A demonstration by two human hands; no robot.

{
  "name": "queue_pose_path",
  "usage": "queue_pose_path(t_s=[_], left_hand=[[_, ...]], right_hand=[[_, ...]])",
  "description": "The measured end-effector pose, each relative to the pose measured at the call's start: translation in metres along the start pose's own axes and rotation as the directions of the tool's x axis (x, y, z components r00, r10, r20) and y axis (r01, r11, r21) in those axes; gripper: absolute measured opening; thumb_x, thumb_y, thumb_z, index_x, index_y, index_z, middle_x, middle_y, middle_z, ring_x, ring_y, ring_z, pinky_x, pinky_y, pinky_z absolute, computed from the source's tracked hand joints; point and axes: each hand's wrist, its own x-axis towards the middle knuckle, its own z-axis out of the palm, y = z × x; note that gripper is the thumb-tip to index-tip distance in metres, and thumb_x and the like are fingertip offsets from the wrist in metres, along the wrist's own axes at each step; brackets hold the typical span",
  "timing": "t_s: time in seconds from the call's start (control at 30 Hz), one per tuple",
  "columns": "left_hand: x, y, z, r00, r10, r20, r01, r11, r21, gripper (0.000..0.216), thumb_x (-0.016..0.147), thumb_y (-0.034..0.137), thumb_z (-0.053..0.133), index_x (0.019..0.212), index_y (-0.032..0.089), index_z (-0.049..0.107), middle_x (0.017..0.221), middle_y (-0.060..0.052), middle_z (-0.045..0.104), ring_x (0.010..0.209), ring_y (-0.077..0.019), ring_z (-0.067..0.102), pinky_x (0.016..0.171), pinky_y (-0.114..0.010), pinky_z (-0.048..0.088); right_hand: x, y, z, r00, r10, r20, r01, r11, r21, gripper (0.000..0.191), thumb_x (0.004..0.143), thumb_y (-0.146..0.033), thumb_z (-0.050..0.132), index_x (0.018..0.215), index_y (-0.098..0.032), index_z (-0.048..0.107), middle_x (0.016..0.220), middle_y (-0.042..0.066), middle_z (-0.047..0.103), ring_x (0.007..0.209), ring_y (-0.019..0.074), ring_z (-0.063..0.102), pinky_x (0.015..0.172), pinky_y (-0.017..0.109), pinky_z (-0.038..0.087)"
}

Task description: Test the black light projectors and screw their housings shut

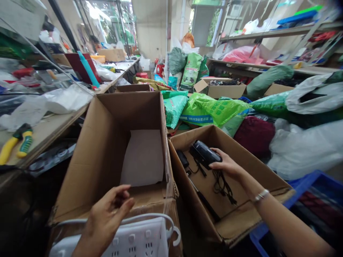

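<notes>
In the head view my right hand (pixel 227 164) is closed around the end of a bulky black device (pixel 205 154), over the right cardboard box (pixel 246 171). Inside that box lie a smaller black piece (pixel 182 159), a bundled black cord (pixel 223 187) and a long black rod-like piece (pixel 206 205). Whether the cord belongs to the device I cannot tell. My left hand (pixel 107 210) holds nothing, its fingers loosely bent and apart from the thumb. It hovers above a white power strip (pixel 139 235), by the front edge of the left cardboard box (pixel 83 153). A pale sheet (pixel 143 157) lies in that box.
Yellow-handled pliers (pixel 17 142) rest on the left workbench (pixel 50 132) near plastic bags. Green sacks (pixel 211 109) pile up behind the boxes. A blue crate (pixel 316 178) stands at the right, under white bags (pixel 308 146). Part of a person (pixel 95 43) shows far left.
</notes>
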Motion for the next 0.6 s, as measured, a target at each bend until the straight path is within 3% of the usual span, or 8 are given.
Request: queue_pose_path(t_s=[0.07, 0.17, 0.23, 0.3, 0.4, 0.47, 0.53, 0.6], left_hand=[[0.007, 0.037, 0.011, 0.996, 0.055, 0.071, -0.042, 0.984, -0.174, 0.046, 0.078, 0.049, 0.058, 0.108, 0.014, 0.056, 0.082, -0.004, 0.063, 0.068, -0.0171, 0.062, 0.061, -0.028, 0.054], [0.017, 0.078, 0.025, 0.949, 0.108, 0.297, -0.009, 0.949, -0.316, 0.066, 0.077, 0.053, 0.057, 0.125, 0.010, 0.043, 0.080, -0.004, 0.060, 0.062, -0.0159, 0.059, 0.056, -0.029, 0.053], [0.022, 0.089, 0.030, 0.875, 0.101, 0.473, 0.033, 0.963, -0.267, 0.062, 0.076, 0.050, 0.060, 0.121, 0.010, 0.047, 0.077, -0.004, 0.061, 0.059, -0.0158, 0.057, 0.053, -0.029, 0.051], [0.021, 0.091, 0.029, 0.850, 0.054, 0.524, 0.053, 0.981, -0.188, 0.050, 0.075, 0.045, 0.063, 0.111, 0.011, 0.052, 0.076, -0.004, 0.061, 0.058, -0.0163, 0.058, 0.048, -0.027, 0.048], [0.010, 0.092, 0.026, 0.914, 0.004, 0.405, -0.002, 1.000, -0.005, 0.034, 0.074, 0.038, 0.062, 0.098, 0.015, 0.053, 0.064, 0.000, 0.059, 0.053, -0.0172, 0.056, 0.045, -0.025, 0.041], [-0.001, 0.095, 0.025, 0.953, 0.055, 0.299, -0.102, 0.985, 0.142, 0.025, 0.071, 0.032, 0.065, 0.088, 0.017, 0.053, 0.060, 0.001, 0.057, 0.055, -0.0182, 0.056, 0.048, -0.026, 0.038], [-0.010, 0.100, 0.025, 0.967, 0.114, 0.226, -0.169, 0.956, 0.241, 0.020, 0.069, 0.027, 0.066, 0.079, 0.019, 0.051, 0.064, -0.001, 0.059, 0.061, -0.0194, 0.057, 0.053, -0.027, 0.037], [-0.015, 0.101, 0.022, 0.978, 0.113, 0.174, -0.159, 0.947, 0.280, 0.017, 0.069, 0.023, 0.065, 0.080, 0.018, 0.052, 0.067, -0.002, 0.060, 0.063, -0.0200, 0.058, 0.054, -0.028, 0.037]], right_hand=[[-0.034, -0.030, -0.005, 0.979, -0.195, 0.065, 0.194, 0.981, 0.023, 0.083, 0.055, -0.022, 0.076, 0.131, -0.022, 0.042, 0.120, 0.006, 0.057, 0.106, 0.0261, 0.057, 0.089, 0.032, 0.049], [-0.077, -0.067, 0.007, 0.817, -0.555, 0.155, 0.575, 0.807, -0.137, 0.079, 0.058, -0.018, 0.072, 0.131, -0.025, 0.045, 0.125, 0.008, 0.048, 0.111, 0.0276, 0.053, 0.094, 0.036, 0.045], [-0.094, -0.080, 0.022, 0.716, -0.665, 0.212, 0.698, 0.673, -0.244, 0.082, 0.060, -0.015, 0.069, 0.136, -0.028, 0.042, 0.127, 0.009, 0.043, 0.114, 0.0272, 0.051, 0.097, 0.036, 0.043], [-0.102, -0.086, 0.041, 0.675, -0.696, 0.244, 0.734, 0.605, -0.308, 0.089, 0.060, -0.013, 0.067, 0.141, -0.028, 0.034, 0.128, 0.010, 0.042, 0.114, 0.0275, 0.051, 0.095, 0.037, 0.045], [-0.106, -0.091, 0.071, 0.687, -0.674, 0.273, 0.712, 0.549, -0.438, 0.090, 0.059, -0.017, 0.068, 0.142, -0.020, 0.034, 0.125, 0.016, 0.046, 0.108, 0.0318, 0.053, 0.090, 0.044, 0.047], [-0.107, -0.096, 0.092, 0.721, -0.639, 0.269, 0.661, 0.517, -0.543, 0.085, 0.060, -0.025, 0.070, 0.139, -0.012, 0.039, 0.116, 0.020, 0.050, 0.102, 0.0351, 0.053, 0.085, 0.050, 0.048], [-0.107, -0.104, 0.109, 0.742, -0.616, 0.265, 0.628, 0.500, -0.596, 0.086, 0.062, -0.030, 0.070, 0.137, -0.005, 0.039, 0.109, 0.022, 0.053, 0.098, 0.0358, 0.052, 0.084, 0.052, 0.047], [-0.107, -0.112, 0.119, 0.744, -0.605, 0.283, 0.637, 0.516, -0.573, 0.090, 0.063, -0.029, 0.070, 0.139, -0.001, 0.032, 0.110, 0.022, 0.052, 0.100, 0.0343, 0.051, 0.088, 0.051, 0.046]])
